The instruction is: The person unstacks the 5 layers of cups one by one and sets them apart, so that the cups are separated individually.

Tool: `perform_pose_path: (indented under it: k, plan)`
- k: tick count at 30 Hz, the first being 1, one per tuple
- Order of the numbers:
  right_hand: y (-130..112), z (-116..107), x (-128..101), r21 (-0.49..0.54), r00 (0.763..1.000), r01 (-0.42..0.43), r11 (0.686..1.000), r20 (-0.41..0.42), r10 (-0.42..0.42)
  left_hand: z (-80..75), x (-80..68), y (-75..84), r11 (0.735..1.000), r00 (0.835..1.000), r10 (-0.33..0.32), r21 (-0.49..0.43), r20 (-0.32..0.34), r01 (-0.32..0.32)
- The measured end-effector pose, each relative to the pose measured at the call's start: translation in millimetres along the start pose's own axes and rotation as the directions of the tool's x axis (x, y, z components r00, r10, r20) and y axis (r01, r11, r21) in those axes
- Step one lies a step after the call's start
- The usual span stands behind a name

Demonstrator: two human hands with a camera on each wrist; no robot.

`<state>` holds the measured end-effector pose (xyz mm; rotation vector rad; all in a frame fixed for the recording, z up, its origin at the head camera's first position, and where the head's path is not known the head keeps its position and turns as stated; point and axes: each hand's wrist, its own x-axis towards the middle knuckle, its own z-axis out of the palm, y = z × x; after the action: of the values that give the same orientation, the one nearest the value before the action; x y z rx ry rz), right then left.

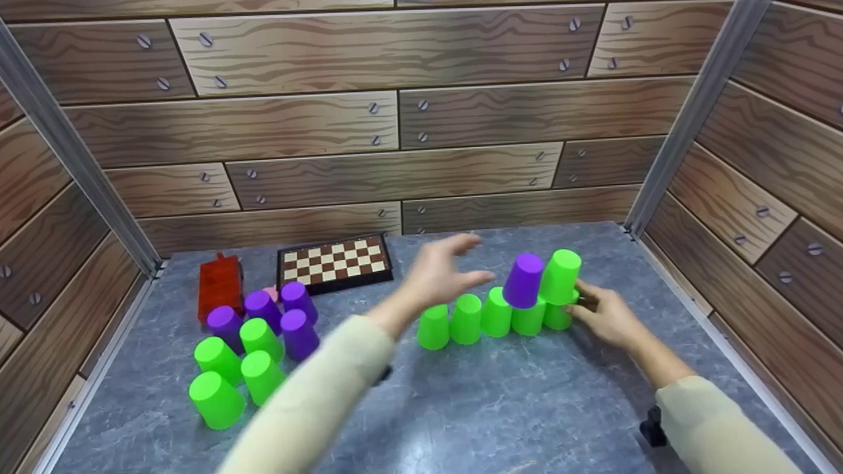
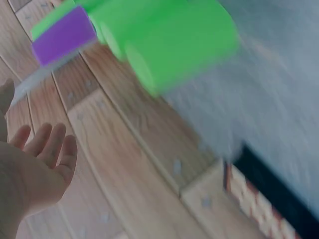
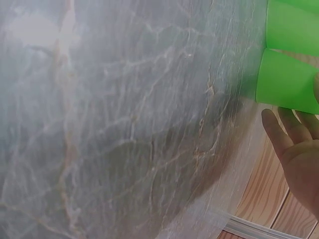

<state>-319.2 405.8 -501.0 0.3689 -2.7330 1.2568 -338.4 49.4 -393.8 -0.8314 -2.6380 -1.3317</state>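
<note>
Several green cups (image 1: 466,320) stand upside down in a row on the table's right half. Above the row's right end rest a purple cup (image 1: 523,282) and, beside it, another green cup (image 1: 560,276). My right hand (image 1: 609,317) touches the rightmost green cup (image 3: 286,82) of the bottom row, thumb at its near side and fingers at its outer side. My left hand (image 1: 435,273) hovers left of the purple cup, thumb and fingers spread, holding nothing. In the left wrist view its palm (image 2: 40,172) faces up, apart from the cups.
On the left stand several more purple cups (image 1: 299,334) and green cups (image 1: 216,399), upside down. Behind them lie a red box (image 1: 220,288) and a checkered game board (image 1: 336,263). Wood-patterned walls (image 1: 316,125) enclose the grey table (image 1: 461,415).
</note>
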Motion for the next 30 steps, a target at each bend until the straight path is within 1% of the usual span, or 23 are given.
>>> perform_pose_path:
  k: [2, 3, 6, 8, 10, 15, 19, 23, 25, 27, 30]
  plan:
    - [-1, 0, -1, -0.009, 1.0, -0.003, 1.0, -0.004, 0.003, 22.1, 8.7, 4.5, 1.0, 1.0, -0.008, -0.025, -0.009, 0.008]
    - [-2, 0, -1, -0.012, 1.0, -0.001, 1.0, -0.006, 0.001, 32.0, 12.2, 6.0, 0.999, 1.0, -0.003, -0.04, -0.018, 0.002]
    - [-4, 1, -1, -0.009, 1.0, 0.005, 1.0, -0.009, -0.005, 55.5, 19.8, 9.5, 0.998, 0.999, -0.005, -0.066, -0.038, 0.003]
    - [-5, 2, 0, 0.0, 1.0, 0.007, 1.0, -0.008, -0.007, 65.5, 22.8, 10.4, 0.997, 0.999, -0.002, -0.079, -0.044, -0.001]
    - [-6, 3, 0, 0.013, 1.0, 0.01, 1.0, -0.006, -0.01, 72.6, 25.0, 11.5, 0.996, 0.999, -0.012, -0.09, -0.045, 0.008]
    - [-6, 6, 1, 0.024, 1.0, 0.015, 1.0, -0.006, -0.015, 81.2, 28.4, 13.0, 0.994, 0.998, -0.024, -0.108, -0.056, 0.018]
    - [-4, 7, 2, 0.023, 1.0, 0.027, 0.999, -0.016, -0.027, 80.1, 28.8, 13.6, 0.993, 0.999, -0.022, -0.116, -0.05, 0.016]
    - [-2, 5, 1, 0.02, 1.0, 0.024, 1.0, -0.01, -0.024, 70.0, 25.5, 13.3, 0.991, 0.999, -0.001, -0.136, -0.038, -0.005]
    - [-1, 3, -1, 0.019, 1.0, 0.011, 1.0, -0.004, -0.011, 60.7, 23.2, 13.8, 0.989, 0.999, 0.014, -0.149, -0.032, -0.019]
    - [0, 0, -2, 0.008, 1.0, -0.004, 1.0, 0.001, 0.004, 48.2, 20.4, 14.6, 0.988, 1.0, 0.017, -0.156, -0.016, -0.019]
    - [0, -1, -2, -0.003, 1.0, -0.009, 1.0, 0.0, 0.009, 20.8, 11.0, 15.0, 0.987, 1.0, 0.007, -0.159, 0.013, -0.005]
